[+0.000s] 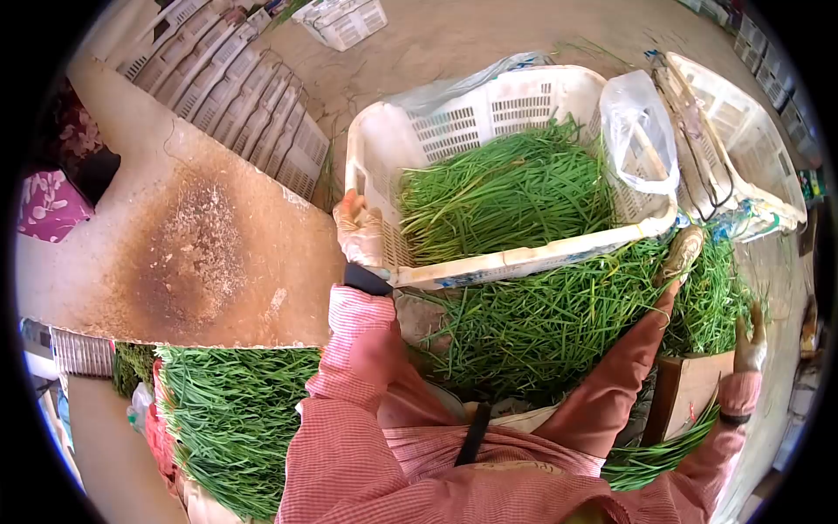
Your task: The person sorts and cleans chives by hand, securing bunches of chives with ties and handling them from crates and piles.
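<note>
My left hand [359,231], in a pale glove, grips the near left corner of a white plastic crate [524,258]. Inside the crate lies a heap of long, flat green leaves that look like garlic chives [515,192]. My right hand [749,341] is off at the far right, fingers apart and holding nothing, beside a loose pile of the same greens [711,301] on the floor. More loose greens [541,323] spread under the crate's near side, between my legs. A clear plastic bag [642,131] hangs over the crate's right rim.
A worn, stained board [201,253] lies to the left, with a thick stack of greens [236,419] below it. Stacked white crates [236,105] stand behind. Another crate [742,131] sits at the right, and a wooden block [685,393] is near my right leg.
</note>
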Action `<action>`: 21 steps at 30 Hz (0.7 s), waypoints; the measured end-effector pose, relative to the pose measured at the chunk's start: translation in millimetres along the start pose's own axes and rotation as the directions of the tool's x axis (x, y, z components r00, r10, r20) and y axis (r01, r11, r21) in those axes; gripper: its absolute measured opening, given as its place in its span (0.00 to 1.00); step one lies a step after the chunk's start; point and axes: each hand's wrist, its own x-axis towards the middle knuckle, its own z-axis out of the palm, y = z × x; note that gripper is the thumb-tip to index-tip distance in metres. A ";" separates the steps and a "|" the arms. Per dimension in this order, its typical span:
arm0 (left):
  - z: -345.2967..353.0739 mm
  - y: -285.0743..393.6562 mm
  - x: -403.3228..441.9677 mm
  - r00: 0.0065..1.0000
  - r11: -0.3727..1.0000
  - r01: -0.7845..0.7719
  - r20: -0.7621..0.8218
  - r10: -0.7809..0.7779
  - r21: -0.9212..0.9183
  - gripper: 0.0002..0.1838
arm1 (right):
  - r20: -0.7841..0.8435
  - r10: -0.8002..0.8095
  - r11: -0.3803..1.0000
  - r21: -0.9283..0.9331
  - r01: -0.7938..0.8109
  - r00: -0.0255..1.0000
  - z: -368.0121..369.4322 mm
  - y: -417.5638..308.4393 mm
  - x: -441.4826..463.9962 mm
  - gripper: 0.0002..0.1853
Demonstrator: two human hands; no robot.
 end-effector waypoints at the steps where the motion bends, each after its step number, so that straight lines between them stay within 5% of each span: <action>1: -25.1 -25.0 21.7 0.998 0.997 -0.006 -0.056 0.010 0.076 0.26 | 0.104 -0.069 0.995 0.083 0.060 0.992 44.7 -59.1 24.1 0.27; 3: -55.9 -70.9 42.5 0.992 0.989 0.006 -0.129 0.013 0.146 0.30 | 0.318 -0.345 0.931 -0.006 0.366 0.883 131.5 -173.3 52.9 0.23; 6: -79.3 -106.0 39.9 0.998 0.882 0.049 0.010 -0.060 0.468 0.39 | 0.692 -0.256 0.923 -0.033 0.384 0.675 265.0 -294.4 61.5 0.20; 7: -77.5 -102.6 37.4 0.997 0.885 0.067 -0.003 -0.073 0.460 0.39 | 0.751 -0.380 0.833 0.023 0.553 0.540 305.8 -309.4 62.8 0.18; 9: -70.5 -84.2 33.2 0.988 0.949 0.100 0.084 -0.131 0.299 0.40 | 0.876 -0.333 0.723 -0.001 0.691 0.350 397.5 -325.6 59.6 0.19; 10: -68.7 -71.5 32.6 0.982 0.935 0.123 0.097 -0.164 0.333 0.40 | 0.943 -0.228 0.678 -0.025 0.735 0.243 436.4 -342.8 55.3 0.19; 11: -67.4 -65.7 32.1 0.981 0.934 0.133 0.089 -0.171 0.331 0.40 | 0.929 -0.336 0.522 0.049 0.852 0.153 476.1 -344.2 48.8 0.19; 12: -66.0 -63.0 31.8 0.980 0.945 0.148 0.083 -0.179 0.292 0.39 | 0.960 -0.262 0.522 0.055 0.851 0.099 518.5 -345.9 40.6 0.18; 16: -63.9 -60.4 26.8 0.989 0.963 0.120 0.058 -0.138 0.240 0.38 | 0.968 -0.248 0.330 0.121 0.936 -0.037 626.7 -342.3 0.4 0.14; 18: -66.5 -59.8 26.6 0.993 0.949 0.093 0.046 -0.113 0.302 0.38 | 0.955 -0.289 0.063 0.089 0.994 -0.067 665.4 -316.3 -11.5 0.16; 21: -65.3 -53.2 27.0 0.991 0.927 0.105 0.036 -0.127 0.361 0.37 | 0.988 -0.157 0.080 0.022 0.997 -0.009 670.0 -316.9 -13.5 0.14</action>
